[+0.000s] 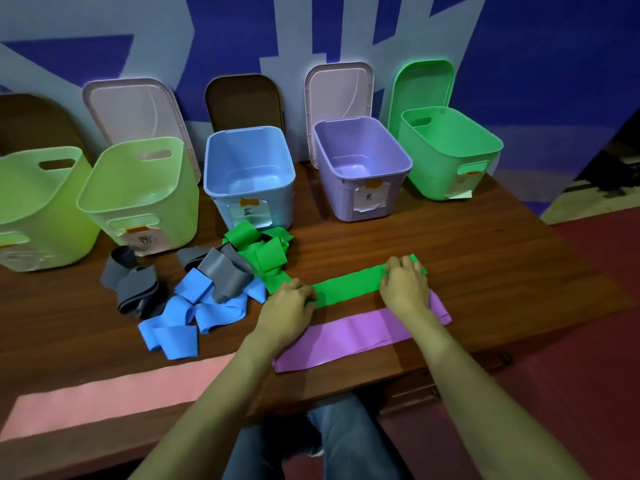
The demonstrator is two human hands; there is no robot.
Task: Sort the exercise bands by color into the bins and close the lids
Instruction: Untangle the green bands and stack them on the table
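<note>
Two hands hold a green band (346, 285) flat on the table (485, 258).

The left hand (290, 301) curls its fingers on the strip's left part, and the right hand (406, 284) grips its right end with bent fingers. A purple band (346, 337) lies just nearer, partly under the right wrist. The green bin (450, 154) stands far right, with its lid open against the wall.

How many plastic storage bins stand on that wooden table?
5, in a row at the back: yellow-green plastic bin far left, pale green bin, light blue bin, purple bin, bright green bin far right. More may sit beyond the left edge.
</note>
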